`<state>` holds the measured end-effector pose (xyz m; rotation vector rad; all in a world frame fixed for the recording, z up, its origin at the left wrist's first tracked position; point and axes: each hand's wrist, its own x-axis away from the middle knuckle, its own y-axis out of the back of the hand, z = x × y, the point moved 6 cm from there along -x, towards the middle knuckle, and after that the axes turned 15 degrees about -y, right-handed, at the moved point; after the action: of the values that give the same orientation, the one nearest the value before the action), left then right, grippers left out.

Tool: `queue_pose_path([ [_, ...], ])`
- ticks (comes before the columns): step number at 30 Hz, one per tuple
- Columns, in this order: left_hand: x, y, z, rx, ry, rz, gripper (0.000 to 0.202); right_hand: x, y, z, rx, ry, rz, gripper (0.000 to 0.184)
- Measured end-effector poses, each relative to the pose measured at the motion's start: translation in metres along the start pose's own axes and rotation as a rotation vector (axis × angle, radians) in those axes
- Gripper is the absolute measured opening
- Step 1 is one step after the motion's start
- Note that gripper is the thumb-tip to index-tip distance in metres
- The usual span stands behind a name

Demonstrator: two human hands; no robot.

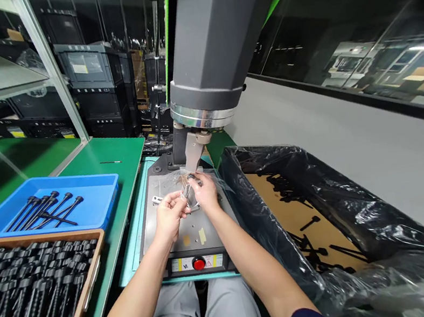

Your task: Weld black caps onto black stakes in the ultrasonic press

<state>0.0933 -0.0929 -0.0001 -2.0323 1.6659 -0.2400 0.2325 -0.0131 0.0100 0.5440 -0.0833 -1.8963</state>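
My right hand (pixel 205 191) is closed round a small black knob-headed part (pixel 193 178), just under the flat metal horn (pixel 193 151) of the machine. My left hand (pixel 171 213) is pinched shut beside it, over the fixture on the metal base plate (pixel 184 234). What its fingertips hold, if anything, is too small to make out. Clear plastic film surrounds the fixture and partly veils the fingers. A red button (pixel 198 263) sits on the front of the base, below both hands.
At left, a brown tray (pixel 100 235) is filled with black knob-headed rods; behind it, a blue tray (pixel 110 198) holds several more. On the right stands a bin lined with black plastic (pixel 334 180), with black parts on its cardboard bottom. The machine's grey head (pixel 206 34) hangs overhead.
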Motion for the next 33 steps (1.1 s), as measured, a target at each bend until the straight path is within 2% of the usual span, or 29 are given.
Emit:
queue_pose_path([
  [4, 0.002, 0.001, -0.002, -0.010, 0.010, -0.004, 0.049, 0.001, 0.008, 0.012, -0.041, 0.049, -0.024, 0.027],
  [7, 0.003, 0.004, -0.002, -0.020, -0.001, -0.004, 0.049, 0.017, 0.020, 0.017, -0.079, 0.069, -0.034, 0.028],
  [10, 0.006, 0.010, 0.004, -0.049, 0.007, 0.000, 0.048, 0.045, 0.034, 0.003, -0.175, -0.074, 0.033, 0.030],
  [13, 0.012, 0.013, 0.013, -0.092, 0.054, 0.028, 0.045, 0.080, 0.044, -0.021, -0.314, -0.272, 0.163, 0.033],
  [16, 0.017, 0.016, 0.019, -0.119, 0.095, 0.043, 0.044, 0.110, 0.055, -0.034, -0.380, -0.353, 0.264, 0.034],
  [20, 0.028, 0.029, 0.026, -0.193, 0.175, 0.054, 0.053, 0.123, 0.078, -0.028, -0.349, -0.285, 0.225, 0.044],
  [24, 0.049, 0.061, 0.037, -0.376, 0.218, 0.039, 0.048, 0.123, 0.098, -0.003, -0.202, -0.059, 0.122, 0.033],
  [26, 0.063, 0.070, 0.041, -0.444, 0.206, 0.071, 0.041, 0.125, 0.103, 0.010, -0.138, 0.040, 0.084, 0.029],
  [29, 0.083, 0.061, 0.038, -0.498, 0.113, 0.193, 0.034, 0.128, 0.104, 0.024, -0.089, 0.110, 0.070, 0.027],
  [33, 0.098, 0.022, 0.018, -0.488, -0.084, 0.312, 0.031, 0.135, 0.099, 0.029, -0.095, 0.101, 0.074, 0.026],
])
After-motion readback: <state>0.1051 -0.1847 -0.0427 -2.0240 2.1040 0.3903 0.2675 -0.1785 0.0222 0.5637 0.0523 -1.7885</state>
